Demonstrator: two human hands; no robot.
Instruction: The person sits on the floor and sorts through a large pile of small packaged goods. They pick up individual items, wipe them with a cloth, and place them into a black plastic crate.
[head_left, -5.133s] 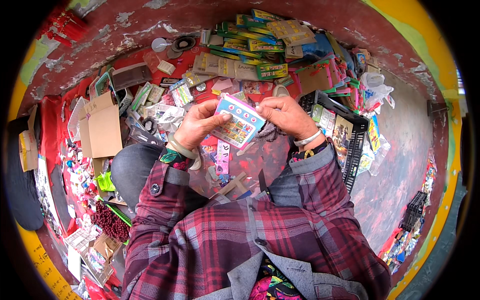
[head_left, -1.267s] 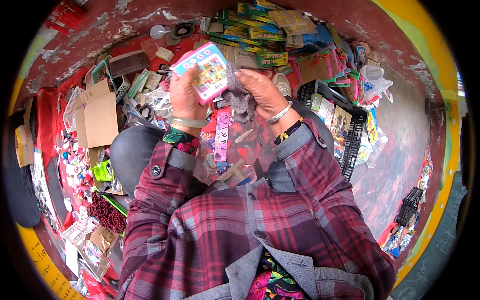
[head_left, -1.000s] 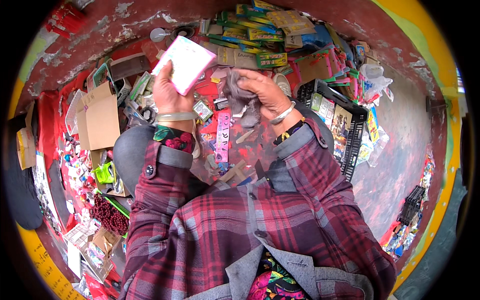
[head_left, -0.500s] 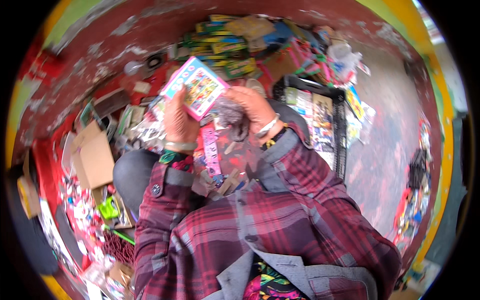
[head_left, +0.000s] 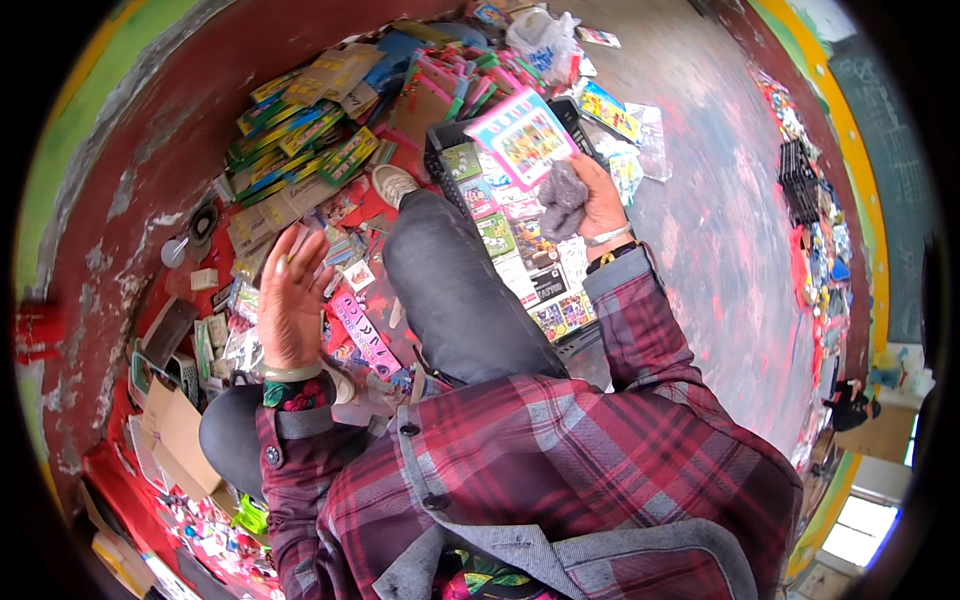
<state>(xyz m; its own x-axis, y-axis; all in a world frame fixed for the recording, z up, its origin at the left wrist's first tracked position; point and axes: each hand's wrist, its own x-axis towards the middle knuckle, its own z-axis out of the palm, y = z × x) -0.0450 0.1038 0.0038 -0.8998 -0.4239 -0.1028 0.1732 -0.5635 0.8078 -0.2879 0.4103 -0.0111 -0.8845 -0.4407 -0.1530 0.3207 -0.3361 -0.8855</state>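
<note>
My right hand (head_left: 604, 203) is closed on a flat pink-edged box (head_left: 523, 137) with a colourful picture panel, and a crumpled grey cloth (head_left: 563, 200) is bunched in the same hand. Both are over the far end of a black plastic crate (head_left: 436, 160), in which several flat printed packs (head_left: 497, 236) lie in rows. Off to the left, my left hand (head_left: 292, 305) is raised with its fingers apart and holds nothing. Below and beside it are a pink strip-shaped pack (head_left: 362, 335) and small loose items on the red floor.
Yellow-green boxes (head_left: 300, 135) are heaped at the far left, with pink and green items (head_left: 470, 80) beside them. A clear plastic bag (head_left: 543, 45) lies beyond the crate. An opened cardboard box (head_left: 180, 430) stands at left. Clutter lines the right wall, including a black basket (head_left: 798, 180).
My left hand has let go of the box and drawn away to the left. My right hand has carried the box and cloth right, over the crate; the view has turned right.
</note>
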